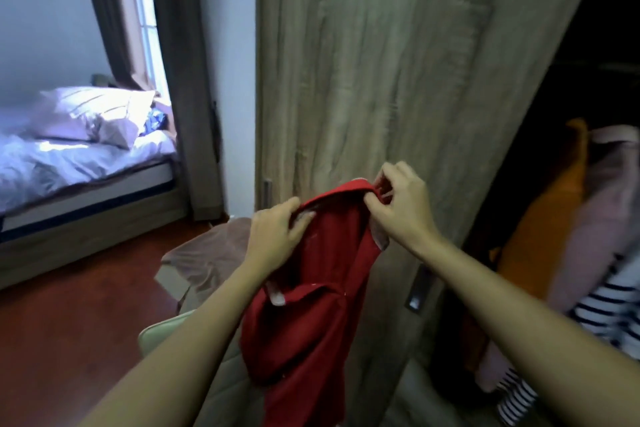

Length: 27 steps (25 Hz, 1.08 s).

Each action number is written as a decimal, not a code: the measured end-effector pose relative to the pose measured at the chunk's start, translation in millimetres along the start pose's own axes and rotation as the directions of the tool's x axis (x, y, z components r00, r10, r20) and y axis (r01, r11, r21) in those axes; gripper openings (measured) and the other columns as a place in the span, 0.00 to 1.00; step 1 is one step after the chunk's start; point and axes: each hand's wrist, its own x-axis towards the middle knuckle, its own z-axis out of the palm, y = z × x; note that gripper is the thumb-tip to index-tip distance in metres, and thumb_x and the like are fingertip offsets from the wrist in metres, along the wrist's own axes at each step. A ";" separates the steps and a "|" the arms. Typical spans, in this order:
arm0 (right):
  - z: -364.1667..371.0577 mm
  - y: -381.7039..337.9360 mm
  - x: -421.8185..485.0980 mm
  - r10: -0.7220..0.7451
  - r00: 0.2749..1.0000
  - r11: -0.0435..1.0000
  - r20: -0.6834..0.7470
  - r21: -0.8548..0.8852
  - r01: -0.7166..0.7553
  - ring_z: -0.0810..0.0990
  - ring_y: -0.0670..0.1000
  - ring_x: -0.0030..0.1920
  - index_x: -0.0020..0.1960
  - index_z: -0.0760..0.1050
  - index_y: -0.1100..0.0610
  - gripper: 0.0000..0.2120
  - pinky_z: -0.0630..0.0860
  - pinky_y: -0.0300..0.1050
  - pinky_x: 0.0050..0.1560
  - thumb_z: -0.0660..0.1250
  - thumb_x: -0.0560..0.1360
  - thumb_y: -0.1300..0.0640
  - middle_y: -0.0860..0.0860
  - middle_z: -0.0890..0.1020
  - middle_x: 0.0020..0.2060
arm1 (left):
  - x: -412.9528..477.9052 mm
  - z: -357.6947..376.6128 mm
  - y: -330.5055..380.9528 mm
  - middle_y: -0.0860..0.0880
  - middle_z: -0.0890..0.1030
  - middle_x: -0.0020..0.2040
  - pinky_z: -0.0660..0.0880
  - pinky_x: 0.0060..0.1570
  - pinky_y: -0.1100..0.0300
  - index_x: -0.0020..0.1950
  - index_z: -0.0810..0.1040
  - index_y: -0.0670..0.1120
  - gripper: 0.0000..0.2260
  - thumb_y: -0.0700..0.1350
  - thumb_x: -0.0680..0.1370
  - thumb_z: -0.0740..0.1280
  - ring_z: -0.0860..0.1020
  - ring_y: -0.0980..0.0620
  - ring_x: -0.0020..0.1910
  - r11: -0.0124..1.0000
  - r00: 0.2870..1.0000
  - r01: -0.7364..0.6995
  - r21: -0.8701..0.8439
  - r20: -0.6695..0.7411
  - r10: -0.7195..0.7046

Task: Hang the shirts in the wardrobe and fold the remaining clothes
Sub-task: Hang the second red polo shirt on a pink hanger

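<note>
While my left hand (277,234) and right hand (403,204) each pinch the collar (346,189) of the red white-trimmed fabric shirt (311,305), I'd keep it taut between them, body hanging below.

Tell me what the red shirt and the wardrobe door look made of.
Red shirt: soft matte cloth, possibly cotton; it droops in folds. Wardrobe door: matte wood-grain board, perhaps laminate; streaky grey-brown grain, no shine.
</note>
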 end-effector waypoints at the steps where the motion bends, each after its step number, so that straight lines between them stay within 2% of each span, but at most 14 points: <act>1: -24.5 4.5 0.1 -0.061 0.997 0.997 0.036 -0.045 0.063 0.70 0.42 0.35 0.36 0.70 0.55 0.07 0.70 0.30 0.39 0.66 0.65 0.64 0.48 0.70 0.39 | 9.0 -5.0 16.1 0.43 0.79 0.36 0.70 0.39 0.53 0.40 0.73 0.45 0.19 0.61 0.73 0.57 0.79 0.41 0.40 0.995 0.998 -0.066 -0.071 -0.012 0.065; 3: -63.4 12.3 -1.3 -0.191 0.968 0.958 0.164 -0.186 0.220 0.74 0.49 0.43 0.38 0.75 0.56 0.05 0.77 0.46 0.44 0.62 0.65 0.64 0.53 0.73 0.49 | 32.0 -12.3 47.2 0.43 0.79 0.37 0.72 0.37 0.52 0.40 0.75 0.44 0.18 0.58 0.73 0.59 0.79 0.41 0.39 0.975 0.979 -0.202 -0.095 -0.051 0.198; 5: -85.6 13.1 -3.4 -0.218 0.941 0.894 0.260 -0.334 0.299 0.74 0.54 0.48 0.43 0.81 0.52 0.12 0.79 0.54 0.41 0.61 0.68 0.64 0.52 0.76 0.55 | 45.2 -14.0 72.7 0.44 0.81 0.39 0.74 0.38 0.51 0.42 0.77 0.43 0.18 0.58 0.73 0.60 0.79 0.42 0.41 0.956 0.954 -0.292 -0.016 -0.069 0.291; 7: -108.4 7.9 -2.4 -0.165 0.957 0.879 0.240 -0.405 0.253 0.74 0.58 0.48 0.49 0.82 0.53 0.16 0.78 0.54 0.44 0.59 0.71 0.65 0.50 0.80 0.54 | 39.9 -3.1 86.6 0.44 0.81 0.44 0.76 0.40 0.50 0.47 0.78 0.44 0.14 0.54 0.74 0.62 0.80 0.42 0.45 0.935 0.937 -0.348 0.061 0.023 0.348; 9: -136.8 7.8 -1.8 -0.084 0.982 0.868 0.168 -0.471 0.155 0.75 0.60 0.49 0.51 0.82 0.55 0.19 0.77 0.51 0.48 0.56 0.70 0.63 0.50 0.82 0.53 | 25.4 8.7 82.7 0.43 0.80 0.49 0.76 0.44 0.49 0.53 0.77 0.43 0.12 0.47 0.72 0.64 0.79 0.41 0.49 0.929 0.921 -0.361 0.079 0.188 0.342; 10: -153.3 12.8 -3.8 -0.030 0.988 0.847 0.153 -0.520 0.107 0.76 0.60 0.50 0.51 0.82 0.55 0.19 0.76 0.49 0.50 0.56 0.69 0.63 0.50 0.82 0.54 | 20.9 9.3 79.5 0.42 0.80 0.49 0.75 0.46 0.51 0.53 0.78 0.42 0.13 0.44 0.70 0.65 0.79 0.41 0.50 0.946 0.920 -0.324 0.019 0.237 0.311; 12: -185.2 26.6 -10.4 0.126 0.971 0.783 0.204 -0.621 0.029 0.77 0.58 0.56 0.54 0.82 0.55 0.18 0.74 0.47 0.55 0.61 0.68 0.66 0.51 0.81 0.56 | 28.9 -0.8 86.8 0.43 0.81 0.46 0.73 0.44 0.58 0.51 0.80 0.42 0.15 0.42 0.65 0.66 0.80 0.45 0.45 0.969 0.941 -0.194 -0.155 0.249 0.229; 15: -211.9 36.1 -28.2 0.378 0.883 0.768 0.280 -0.627 -0.130 0.80 0.52 0.56 0.53 0.82 0.53 0.20 0.76 0.42 0.55 0.65 0.67 0.69 0.51 0.83 0.53 | 59.1 -21.1 124.2 0.46 0.81 0.39 0.73 0.42 0.62 0.44 0.82 0.46 0.12 0.40 0.62 0.69 0.78 0.50 0.38 0.968 0.946 -0.103 -0.227 0.278 0.166; 17: -227.5 36.3 -39.8 0.445 0.867 0.773 0.225 -0.584 -0.246 0.80 0.50 0.55 0.50 0.83 0.53 0.20 0.74 0.36 0.51 0.63 0.66 0.71 0.50 0.85 0.50 | 68.8 -19.3 143.0 0.45 0.81 0.35 0.74 0.43 0.59 0.37 0.79 0.49 0.10 0.34 0.63 0.70 0.77 0.51 0.34 0.959 0.965 -0.006 -0.283 0.251 0.081; 19: -245.6 38.3 -52.5 0.470 0.869 0.761 0.157 -0.570 -0.309 0.80 0.50 0.56 0.51 0.83 0.53 0.21 0.74 0.37 0.54 0.62 0.67 0.71 0.51 0.84 0.51 | 67.1 -6.0 153.2 0.44 0.81 0.33 0.75 0.42 0.58 0.32 0.80 0.51 0.10 0.35 0.61 0.70 0.76 0.51 0.33 0.927 0.962 0.086 -0.365 0.272 0.017; 21: -266.8 44.3 -67.6 0.499 0.861 0.718 0.103 -0.606 -0.343 0.80 0.52 0.56 0.52 0.83 0.52 0.21 0.74 0.39 0.55 0.62 0.67 0.70 0.51 0.84 0.51 | 59.0 12.7 166.8 0.46 0.82 0.31 0.75 0.40 0.61 0.30 0.81 0.54 0.10 0.37 0.59 0.71 0.77 0.54 0.32 0.914 0.932 0.107 -0.391 0.359 0.044; 24: -299.0 62.0 -93.4 0.569 0.821 0.665 0.048 -0.614 -0.426 0.81 0.52 0.53 0.51 0.83 0.51 0.22 0.74 0.39 0.54 0.61 0.66 0.70 0.52 0.85 0.50 | 52.7 41.6 202.3 0.54 0.82 0.27 0.73 0.37 0.66 0.30 0.83 0.53 0.13 0.33 0.63 0.71 0.76 0.62 0.29 0.892 0.885 0.097 -0.442 0.449 0.126; 27: -338.0 73.3 -116.0 0.615 0.788 0.663 0.021 -0.556 -0.501 0.82 0.52 0.50 0.52 0.83 0.53 0.23 0.78 0.47 0.54 0.58 0.67 0.70 0.52 0.84 0.51 | 43.2 66.7 250.8 0.50 0.82 0.28 0.73 0.40 0.60 0.29 0.84 0.52 0.05 0.44 0.60 0.69 0.77 0.56 0.33 0.838 0.843 0.101 -0.536 0.494 0.215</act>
